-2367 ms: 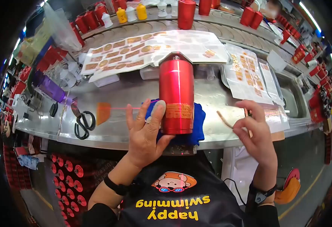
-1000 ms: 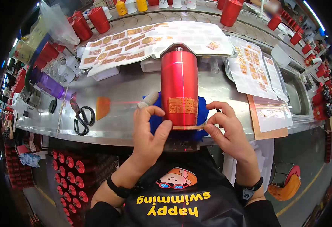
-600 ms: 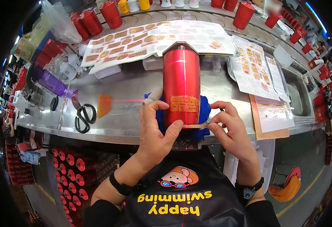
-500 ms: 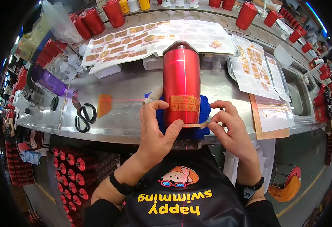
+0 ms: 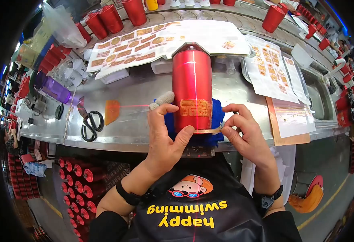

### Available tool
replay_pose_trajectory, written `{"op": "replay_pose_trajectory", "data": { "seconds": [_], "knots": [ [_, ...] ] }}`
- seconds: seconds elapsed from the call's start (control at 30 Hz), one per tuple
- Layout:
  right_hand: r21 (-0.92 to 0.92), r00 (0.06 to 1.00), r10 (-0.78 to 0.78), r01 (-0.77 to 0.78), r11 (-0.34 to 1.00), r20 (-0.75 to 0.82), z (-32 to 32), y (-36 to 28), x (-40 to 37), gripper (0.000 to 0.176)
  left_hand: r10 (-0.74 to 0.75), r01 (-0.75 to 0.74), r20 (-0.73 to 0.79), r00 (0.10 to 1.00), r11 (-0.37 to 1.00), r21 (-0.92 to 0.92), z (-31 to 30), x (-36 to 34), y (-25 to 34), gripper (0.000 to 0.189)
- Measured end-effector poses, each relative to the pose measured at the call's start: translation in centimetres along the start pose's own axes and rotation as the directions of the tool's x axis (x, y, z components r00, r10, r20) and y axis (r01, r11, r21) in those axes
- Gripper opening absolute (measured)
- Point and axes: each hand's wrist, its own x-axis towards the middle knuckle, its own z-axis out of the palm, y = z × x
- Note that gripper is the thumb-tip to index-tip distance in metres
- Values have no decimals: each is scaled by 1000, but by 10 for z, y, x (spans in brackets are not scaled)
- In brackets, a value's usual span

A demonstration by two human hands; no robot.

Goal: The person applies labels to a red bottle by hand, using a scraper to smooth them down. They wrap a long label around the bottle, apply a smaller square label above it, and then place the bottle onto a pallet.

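Note:
A red metal canister [image 5: 192,78] with a gold pattern [image 5: 195,108] near its lower end rests on a blue cloth [image 5: 218,113] on the steel table. My left hand [image 5: 164,127] grips its left side, index finger against the wall and thumb at the bottom edge. A narrow gold strip [image 5: 207,131] runs along that bottom edge, from my left thumb to my right hand [image 5: 241,131]. Thumb and index finger of the right hand pinch the strip's free end. A pale fingertip cover [image 5: 162,101] shows beyond my left index finger.
Sheets of gold decals [image 5: 132,46] lie behind the canister, with more sheets [image 5: 271,66] to the right. Black-handled scissors [image 5: 90,121], an orange scraper [image 5: 112,111] and a purple bottle [image 5: 54,88] are on the left. Red canisters [image 5: 273,18] stand on the conveyor [image 5: 209,15]. A sink [image 5: 320,97] is at right.
The canisters on the conveyor have shifted right. The held canister has moved very slightly left, and the strip looks straighter. Both hands keep nearly the same hold.

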Motion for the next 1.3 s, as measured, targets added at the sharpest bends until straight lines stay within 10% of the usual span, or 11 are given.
{"op": "replay_pose_trajectory", "data": {
  "seconds": [0.4, 0.6, 1.3],
  "knots": [
    [59, 999, 51, -51, 997, 8, 0, -1, 2, 13, -29, 22, -61, 998, 993, -112, -4, -6, -3, 38],
    [63, 999, 41, -43, 997, 24, 0, -1, 2, 14, 607, -629, 174, 775, 716, 303, -16, -2, 7, 24],
    [178, 993, 33, -53, 983, 110, -3, 2, 3, 22, 636, -750, 400, 660, 531, 394, -14, 11, 11, 32]
  ]
}}
